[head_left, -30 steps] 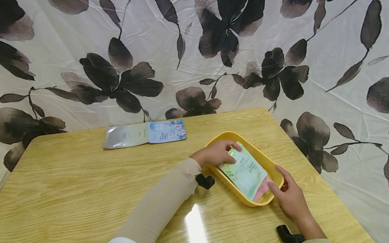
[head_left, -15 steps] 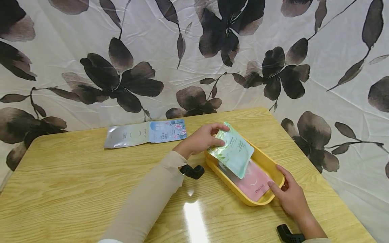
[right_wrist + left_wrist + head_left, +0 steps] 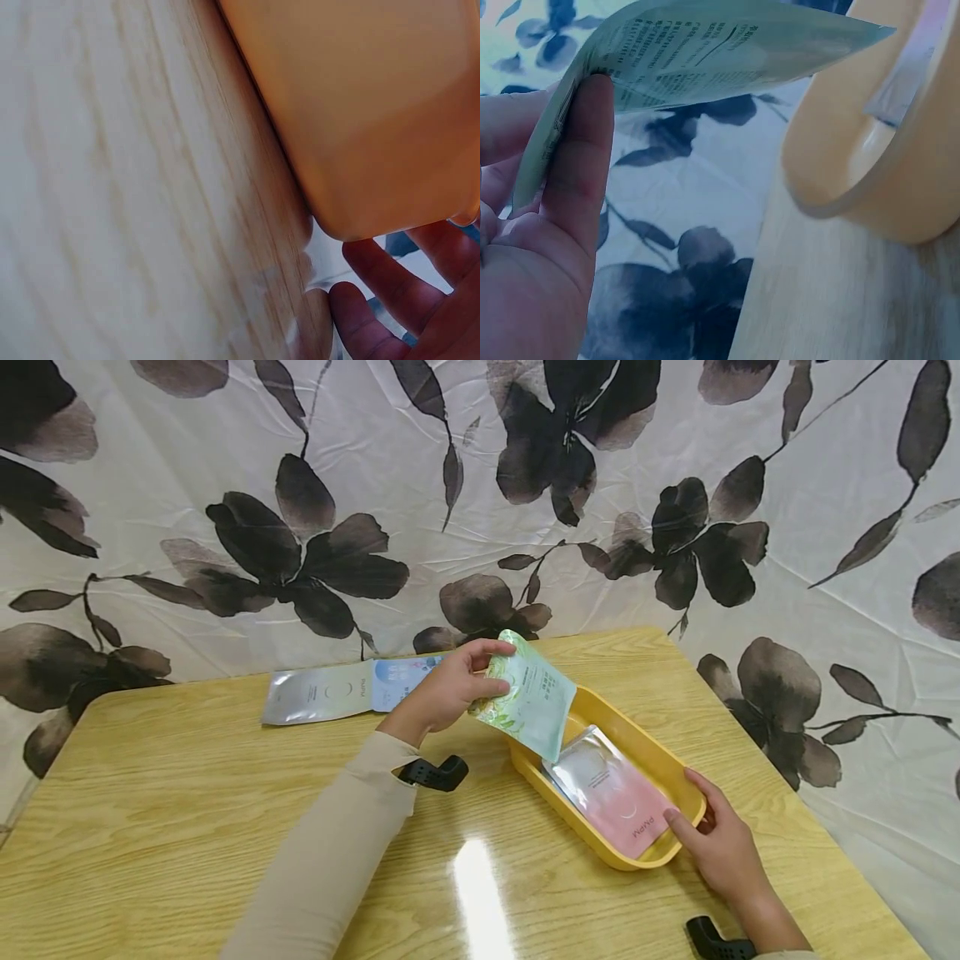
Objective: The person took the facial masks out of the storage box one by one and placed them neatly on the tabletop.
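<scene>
My left hand (image 3: 453, 681) pinches a mint-green sheet mask packet (image 3: 536, 693) by its left edge, thumb on the front and fingers behind. The packet hangs tilted over the far-left end of a yellow tray (image 3: 656, 760). In the left wrist view, printed text shows on the packet's back (image 3: 682, 52), bent along the fingers. Inside the tray lies a pink and silver packet (image 3: 626, 810); a dark edge shows beneath its left side. My right hand (image 3: 720, 843) grips the tray's near-right end, thumb over the rim; in the right wrist view its fingers (image 3: 390, 285) sit at the outer wall.
A silver packet (image 3: 315, 695) and a blue flowered packet (image 3: 397, 681) lie end to end at the table's back edge, the blue one partly hidden by my left hand. A floral cloth (image 3: 465, 510) hangs behind the wooden table (image 3: 187, 827). Black devices sit at both wrists.
My left hand has lifted the green packet out of the tray and moved it left and away, uncovering the pink and silver packet. The right hand and the tray stay in place.
</scene>
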Demonstrator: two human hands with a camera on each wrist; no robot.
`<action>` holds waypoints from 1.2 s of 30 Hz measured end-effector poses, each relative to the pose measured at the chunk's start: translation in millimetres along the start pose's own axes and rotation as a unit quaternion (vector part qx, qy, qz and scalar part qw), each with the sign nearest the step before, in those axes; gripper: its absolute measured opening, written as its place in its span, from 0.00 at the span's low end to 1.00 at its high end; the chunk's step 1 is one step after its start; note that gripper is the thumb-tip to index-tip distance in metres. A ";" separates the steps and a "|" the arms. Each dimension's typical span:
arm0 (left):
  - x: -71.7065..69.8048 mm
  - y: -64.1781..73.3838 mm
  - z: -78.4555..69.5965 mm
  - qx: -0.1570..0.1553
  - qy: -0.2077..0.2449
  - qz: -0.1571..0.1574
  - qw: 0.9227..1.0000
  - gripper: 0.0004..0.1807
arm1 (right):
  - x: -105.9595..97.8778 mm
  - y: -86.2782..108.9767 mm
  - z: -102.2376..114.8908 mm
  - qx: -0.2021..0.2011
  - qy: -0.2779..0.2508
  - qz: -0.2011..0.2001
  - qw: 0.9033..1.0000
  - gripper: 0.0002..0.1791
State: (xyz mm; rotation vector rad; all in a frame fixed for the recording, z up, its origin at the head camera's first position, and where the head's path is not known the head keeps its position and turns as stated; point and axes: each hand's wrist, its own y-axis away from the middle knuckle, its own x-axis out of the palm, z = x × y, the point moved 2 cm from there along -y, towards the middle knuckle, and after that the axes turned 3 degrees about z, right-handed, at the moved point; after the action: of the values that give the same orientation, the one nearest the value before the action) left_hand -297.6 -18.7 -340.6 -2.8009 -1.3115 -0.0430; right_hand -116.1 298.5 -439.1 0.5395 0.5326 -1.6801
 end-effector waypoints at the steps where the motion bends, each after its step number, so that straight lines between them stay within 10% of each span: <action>1: -2.5 1.7 -0.5 0.002 0.009 -0.001 1.000 0.24 | 0.0 -0.1 -0.2 0.000 0.002 0.000 1.000 0.36; 21: -53.9 34.9 1.6 0.020 0.025 -0.116 0.993 0.27 | 0.9 0.2 -0.6 0.000 0.007 -0.001 1.000 0.36; 36: -73.2 52.4 37.6 0.001 0.013 -0.184 0.983 0.27 | -0.6 0.7 2.2 -0.003 0.013 -0.001 1.000 0.36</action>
State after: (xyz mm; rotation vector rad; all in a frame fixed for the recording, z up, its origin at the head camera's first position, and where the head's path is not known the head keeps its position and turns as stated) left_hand -304.1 -106.2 -383.2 -2.5053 -1.8013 -0.0902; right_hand -115.5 297.5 -437.1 0.5570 0.5578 -1.6738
